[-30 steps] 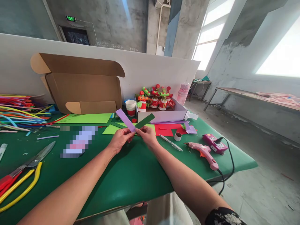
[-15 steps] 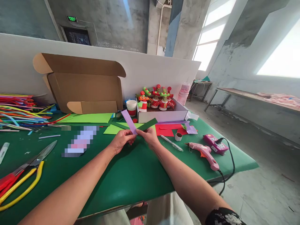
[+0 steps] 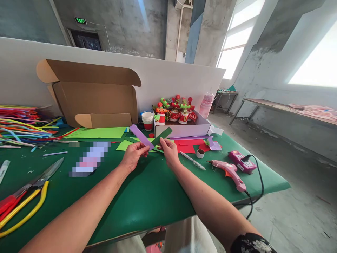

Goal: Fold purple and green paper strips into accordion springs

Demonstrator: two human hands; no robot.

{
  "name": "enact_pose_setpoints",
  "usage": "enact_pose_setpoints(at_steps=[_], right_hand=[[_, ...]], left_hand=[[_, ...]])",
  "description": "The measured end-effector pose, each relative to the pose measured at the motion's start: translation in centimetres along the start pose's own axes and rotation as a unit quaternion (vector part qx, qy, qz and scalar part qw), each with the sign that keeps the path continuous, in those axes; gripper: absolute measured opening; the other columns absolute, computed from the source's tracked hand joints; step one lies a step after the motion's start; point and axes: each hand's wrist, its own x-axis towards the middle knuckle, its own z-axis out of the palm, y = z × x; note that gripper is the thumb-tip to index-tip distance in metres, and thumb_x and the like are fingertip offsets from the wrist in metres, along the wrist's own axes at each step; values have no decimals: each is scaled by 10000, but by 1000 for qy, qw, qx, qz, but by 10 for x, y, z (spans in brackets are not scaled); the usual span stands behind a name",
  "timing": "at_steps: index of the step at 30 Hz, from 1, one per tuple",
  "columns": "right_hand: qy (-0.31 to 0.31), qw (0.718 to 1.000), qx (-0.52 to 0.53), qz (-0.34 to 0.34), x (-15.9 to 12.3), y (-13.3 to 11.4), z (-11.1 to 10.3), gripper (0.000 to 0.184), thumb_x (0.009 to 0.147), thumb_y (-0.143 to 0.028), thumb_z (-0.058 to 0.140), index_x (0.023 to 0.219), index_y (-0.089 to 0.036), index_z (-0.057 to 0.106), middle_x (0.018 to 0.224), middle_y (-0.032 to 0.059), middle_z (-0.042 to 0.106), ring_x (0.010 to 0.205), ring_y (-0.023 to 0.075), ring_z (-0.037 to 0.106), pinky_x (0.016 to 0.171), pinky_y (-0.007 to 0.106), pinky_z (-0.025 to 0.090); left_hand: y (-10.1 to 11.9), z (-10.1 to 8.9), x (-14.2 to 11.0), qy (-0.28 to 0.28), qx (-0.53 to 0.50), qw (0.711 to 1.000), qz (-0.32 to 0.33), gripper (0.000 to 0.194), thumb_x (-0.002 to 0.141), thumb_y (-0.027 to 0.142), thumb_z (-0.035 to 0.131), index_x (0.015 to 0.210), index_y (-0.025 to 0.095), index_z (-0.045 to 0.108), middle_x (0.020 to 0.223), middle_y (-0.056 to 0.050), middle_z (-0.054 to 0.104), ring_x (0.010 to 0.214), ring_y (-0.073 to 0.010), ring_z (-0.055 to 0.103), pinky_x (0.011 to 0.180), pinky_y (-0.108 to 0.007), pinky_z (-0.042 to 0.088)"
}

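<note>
Over the middle of the green tabletop, my left hand [image 3: 131, 154] pinches a purple paper strip [image 3: 140, 135] near its lower end. My right hand [image 3: 170, 151] is closed on a dark green paper strip [image 3: 164, 135]. The lower ends of both strips come together between my fingers, forming a V shape that opens away from me. Fingers partly hide where they meet, so I cannot tell whether they are joined. Behind my hands lies a light green paper sheet [image 3: 123, 145], and red paper [image 3: 185, 147] lies just right of it.
A pink hot glue gun [image 3: 229, 169], a pen [image 3: 193, 161] and a small paper roll [image 3: 200, 153] lie to the right. Large scissors [image 3: 39, 182] rest at left. Behind stand a cardboard box [image 3: 96, 98], stacked paper cups [image 3: 147, 120] and a box [image 3: 181, 131] of red-green figures.
The purple strip has tilted further left. The green strip has shifted slightly left and now stands steeper, and my right fingers have moved up a little.
</note>
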Motion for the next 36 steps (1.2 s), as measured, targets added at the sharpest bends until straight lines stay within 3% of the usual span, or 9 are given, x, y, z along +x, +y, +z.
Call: enact_pose_setpoints(at_steps=[3, 8, 16, 23, 29, 33, 36], right_hand=[[-5, 1000, 17, 15, -1, -4, -1, 479, 656, -666, 678, 624, -199, 575, 576, -18, 550, 571, 123, 530, 651, 281, 484], [-74, 995, -6, 70, -5, -3, 2, 430, 502, -505, 834, 617, -194, 561, 583, -37, 573, 578, 125, 550, 640, 285, 471], [-49, 997, -9, 50, -4, 5, 2, 366, 538, -429, 803, 583, -200, 522, 548, -39, 562, 579, 145, 580, 591, 278, 440], [-49, 995, -84, -14, -6, 1, 4, 219, 613, -374, 733, 687, -196, 629, 666, 11, 665, 651, 178, 591, 630, 297, 466], [-32, 976, -189, -105, -10, -2, 4, 86, 685, -283, 662, 740, -218, 648, 686, 2, 647, 654, 169, 558, 648, 288, 472], [-60, 965, -210, -142, -13, -5, 3, 66, 709, -225, 630, 760, -223, 672, 783, 14, 658, 723, 172, 587, 715, 295, 498], [-76, 959, -221, -159, -13, -6, 3, 156, 706, -166, 596, 801, -223, 706, 812, 20, 643, 715, 162, 594, 737, 298, 506]], left_hand=[[-1, -1, 1, 6, -9, 1000, -3, 406, 462, 437, 875, 654, 149, 662, 602, -5, 611, 541, -124, 523, 533, -265, 418], [-2, 0, 0, -14, -9, 1000, -5, 397, 485, 429, 872, 674, 143, 672, 639, -9, 629, 557, -115, 514, 552, -260, 408], [-1, 2, -1, -23, -19, 999, -22, 439, 486, 435, 878, 741, 136, 683, 671, -10, 632, 575, -117, 522, 533, -250, 398], [0, 4, -2, -9, -24, 999, -27, 446, 440, 429, 889, 699, 141, 666, 628, 0, 614, 535, -108, 506, 513, -251, 399], [-2, 3, 0, -12, -45, 998, -50, 442, 441, 400, 881, 724, 144, 659, 632, 2, 610, 522, -100, 501, 511, -256, 402], [-3, 2, 1, -7, -59, 997, -57, 424, 448, 367, 869, 733, 147, 645, 622, 16, 598, 518, -97, 506, 517, -254, 407], [-3, 1, 2, 2, -71, 996, -58, 433, 410, 337, 870, 720, 146, 636, 606, 26, 586, 505, -88, 491, 506, -246, 398]])
